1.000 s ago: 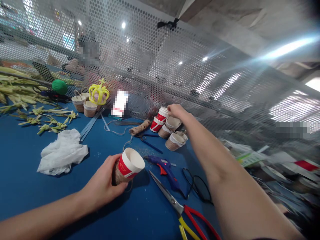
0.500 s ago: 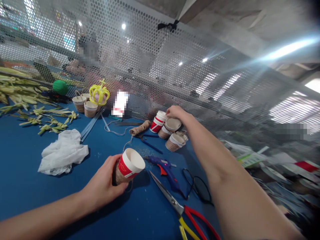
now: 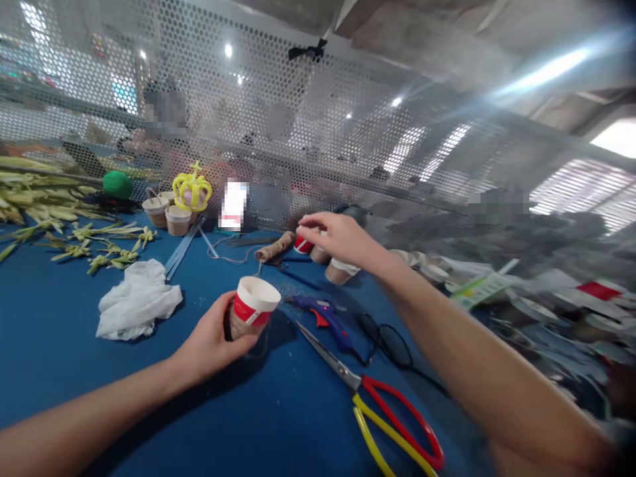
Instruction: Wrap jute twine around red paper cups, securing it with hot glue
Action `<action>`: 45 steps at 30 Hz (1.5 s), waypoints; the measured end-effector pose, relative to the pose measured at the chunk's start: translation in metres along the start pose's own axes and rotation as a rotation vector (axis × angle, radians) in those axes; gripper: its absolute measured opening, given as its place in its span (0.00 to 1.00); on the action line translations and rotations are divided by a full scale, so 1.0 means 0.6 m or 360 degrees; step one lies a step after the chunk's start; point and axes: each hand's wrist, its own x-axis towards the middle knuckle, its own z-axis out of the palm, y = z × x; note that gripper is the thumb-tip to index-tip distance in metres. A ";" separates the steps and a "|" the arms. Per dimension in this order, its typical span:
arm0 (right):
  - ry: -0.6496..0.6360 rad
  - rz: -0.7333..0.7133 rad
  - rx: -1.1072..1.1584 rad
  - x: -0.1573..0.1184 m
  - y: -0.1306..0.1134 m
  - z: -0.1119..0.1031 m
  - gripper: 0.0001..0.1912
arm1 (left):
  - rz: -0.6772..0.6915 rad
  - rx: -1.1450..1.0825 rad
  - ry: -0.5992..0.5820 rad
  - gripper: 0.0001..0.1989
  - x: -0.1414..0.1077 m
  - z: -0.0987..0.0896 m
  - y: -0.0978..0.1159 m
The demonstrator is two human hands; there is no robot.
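At 1 o'clock, R hand (image 3: 338,237), fingers half-open, hold unclear, may topple red-white paper cup (image 3: 302,245) if brushing low; L hand (image 3: 209,341) curls round brown-twine-wrapped red-white paper cup (image 3: 252,314).

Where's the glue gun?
In the head view, the glue gun lies right of centre on the blue table, just beyond the big scissors.

Red-and-white paper cup (image 3: 254,306), blue table (image 3: 209,424), purple-blue glue gun (image 3: 325,317) with red trigger (image 3: 320,318), scissors (image 3: 344,372) red-and-yellow-handled.
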 end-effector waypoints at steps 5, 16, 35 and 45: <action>-0.0032 0.0231 0.1085 -0.142 -0.067 0.035 0.22 | -0.0030 -0.0359 -0.0146 0.26 -0.007 -0.001 0.018; -0.0250 0.0356 0.2457 -0.233 -0.147 0.108 0.25 | -0.0007 -0.0507 -0.0358 0.25 -0.025 -0.002 0.040; -0.0279 0.0566 0.2769 -0.251 -0.164 0.126 0.21 | 0.0483 0.0523 0.0018 0.35 -0.017 -0.029 0.053; 0.0235 0.0599 0.2629 -0.240 -0.140 0.117 0.20 | 0.0131 0.1223 0.0121 0.13 0.001 -0.049 0.063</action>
